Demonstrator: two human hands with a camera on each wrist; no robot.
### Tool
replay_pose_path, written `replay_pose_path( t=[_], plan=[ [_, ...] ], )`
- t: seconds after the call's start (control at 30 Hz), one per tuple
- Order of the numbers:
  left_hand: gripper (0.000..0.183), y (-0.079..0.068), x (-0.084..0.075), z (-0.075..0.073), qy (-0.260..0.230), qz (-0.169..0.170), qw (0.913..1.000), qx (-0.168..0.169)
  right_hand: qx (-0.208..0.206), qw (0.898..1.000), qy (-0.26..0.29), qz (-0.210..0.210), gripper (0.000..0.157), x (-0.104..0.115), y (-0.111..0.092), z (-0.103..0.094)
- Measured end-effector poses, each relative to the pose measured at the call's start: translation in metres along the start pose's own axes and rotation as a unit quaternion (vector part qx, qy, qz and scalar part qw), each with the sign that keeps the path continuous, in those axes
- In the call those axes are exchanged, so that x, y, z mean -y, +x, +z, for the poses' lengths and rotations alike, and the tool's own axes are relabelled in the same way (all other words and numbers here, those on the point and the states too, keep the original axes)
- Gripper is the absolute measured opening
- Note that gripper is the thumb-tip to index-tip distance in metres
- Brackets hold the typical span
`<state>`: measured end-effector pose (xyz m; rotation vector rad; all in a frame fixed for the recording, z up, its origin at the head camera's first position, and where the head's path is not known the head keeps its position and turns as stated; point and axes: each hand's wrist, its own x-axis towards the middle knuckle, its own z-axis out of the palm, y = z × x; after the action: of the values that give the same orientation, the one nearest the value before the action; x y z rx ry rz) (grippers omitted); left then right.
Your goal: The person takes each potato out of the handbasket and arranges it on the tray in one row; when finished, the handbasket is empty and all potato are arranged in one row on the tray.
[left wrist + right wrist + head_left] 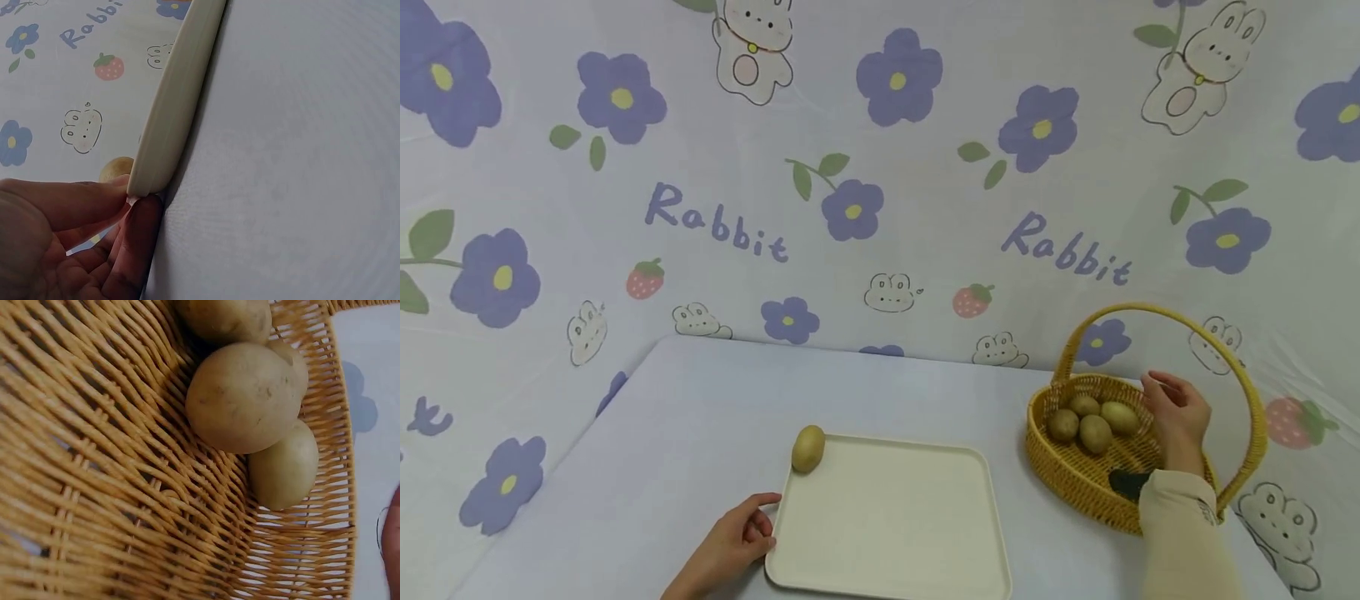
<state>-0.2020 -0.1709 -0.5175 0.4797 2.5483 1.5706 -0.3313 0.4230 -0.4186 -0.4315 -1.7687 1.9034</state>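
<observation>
A cream rectangular tray (895, 517) lies on the table, with one potato (808, 449) at its far left corner. My left hand (733, 537) is at the tray's left side. In the left wrist view, the thumb and a finger of that hand (81, 231) pinch the tray's rim (172, 106). Several potatoes (1096, 434) sit together in a woven basket (1067, 483) on the right. Above the basket's right side, under its handle, my right hand (1180, 412) is raised with bent, loose fingers and nothing visible in them. The right wrist view shows potatoes (244, 397) against the basket wall.
The basket's tall arched handle (1247, 392) rises over the right forearm. A white cloth with printed flowers and rabbits (895, 208) hangs behind the white table (715, 417). A dark device (1126, 483) is at the right wrist.
</observation>
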Motion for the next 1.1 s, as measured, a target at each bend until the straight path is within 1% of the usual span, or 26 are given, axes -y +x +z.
replay_pose_path(
  t=[0.03,0.07,0.1,0.13,0.17,0.2,0.23,0.27,0.3,0.37,0.4,0.43,0.5,0.53,0.67,0.73,0.8,0.9,0.93,1.0,1.1],
  plan=[
    [0.05,0.0,-0.001,0.0,0.004,0.003,1.0,0.001,-0.004,0.999,-0.039,-0.006,0.019,-0.006,-0.001,-0.001],
    [0.05,0.0,-0.001,0.0,0.005,0.005,1.0,0.001,-0.001,0.996,-0.085,-0.005,0.018,-0.011,-0.001,-0.003],
    [0.049,0.0,-0.001,0.0,0.006,0.009,0.9999,0.001,0.014,0.99,-0.138,-0.002,0.021,-0.018,0.0,-0.005],
    [0.049,0.0,-0.001,0.0,0.004,0.01,0.9999,0.0,0.038,0.982,-0.186,0.001,0.024,-0.024,0.0,-0.006],
    [0.049,0.0,-0.002,0.0,0.002,0.009,1.0,0.0,0.073,0.969,-0.234,0.007,0.028,-0.029,0.0,-0.007],
    [0.049,0.0,-0.002,0.0,0.001,0.01,1.0,0.0,0.12,0.951,-0.284,0.006,0.035,-0.032,0.0,-0.008],
    [0.049,-0.001,-0.002,0.0,0.001,0.009,1.0,0.0,0.173,0.934,-0.313,0.005,0.042,-0.034,-0.002,-0.008],
    [0.049,-0.001,-0.002,0.0,0.001,0.01,1.0,0.0,0.224,0.918,-0.327,0.008,0.049,-0.036,-0.003,-0.009],
    [0.05,-0.001,-0.002,0.0,0.0,0.009,1.0,0.001,0.264,0.904,-0.337,0.009,0.056,-0.037,-0.004,-0.008],
    [0.05,-0.001,-0.001,0.0,0.0,0.01,1.0,0.001,0.325,0.878,-0.35,0.017,0.066,-0.036,-0.007,-0.007],
    [0.05,-0.001,-0.001,0.0,0.0,0.01,1.0,0.0,0.346,0.87,-0.351,0.02,0.068,-0.036,-0.009,-0.007],
    [0.05,-0.001,-0.001,0.0,-0.001,0.01,1.0,-0.001,0.353,0.868,-0.349,0.026,0.068,-0.036,-0.01,-0.006],
    [0.051,-0.001,-0.001,0.0,-0.004,0.008,1.0,-0.003,0.352,0.864,-0.358,0.03,0.068,-0.034,-0.012,-0.003],
    [0.051,-0.001,-0.001,0.0,-0.007,0.007,0.9999,-0.004,0.353,0.865,-0.356,0.033,0.067,-0.035,-0.013,-0.003],
    [0.051,-0.001,-0.002,0.002,-0.015,-0.002,0.9999,-0.006,0.355,0.864,-0.356,0.014,0.059,-0.036,-0.014,-0.002],
    [0.052,-0.001,-0.002,0.003,-0.017,-0.007,0.9998,-0.006,0.365,0.867,-0.338,0.033,0.057,-0.037,-0.015,-0.002],
    [0.052,-0.001,-0.002,0.004,-0.017,-0.008,0.9998,-0.006,0.378,0.865,-0.327,0.041,0.054,-0.039,-0.017,-0.003],
    [0.052,-0.002,-0.001,0.005,-0.012,-0.004,0.9999,-0.01,0.391,0.866,-0.304,0.072,0.053,-0.039,-0.02,-0.003],
    [0.051,-0.002,-0.001,0.005,-0.01,-0.002,0.9999,-0.012,0.393,0.865,-0.304,0.07,0.053,-0.039,-0.022,-0.003],
    [0.051,-0.002,-0.001,0.005,-0.009,0.001,0.9998,-0.017,0.393,0.868,-0.294,0.069,0.054,-0.038,-0.024,-0.002],
    [0.051,-0.001,-0.001,0.007,-0.013,0.003,0.9998,-0.016,0.372,0.877,-0.298,0.058,0.058,-0.031,-0.027,-0.001]
  ],
)
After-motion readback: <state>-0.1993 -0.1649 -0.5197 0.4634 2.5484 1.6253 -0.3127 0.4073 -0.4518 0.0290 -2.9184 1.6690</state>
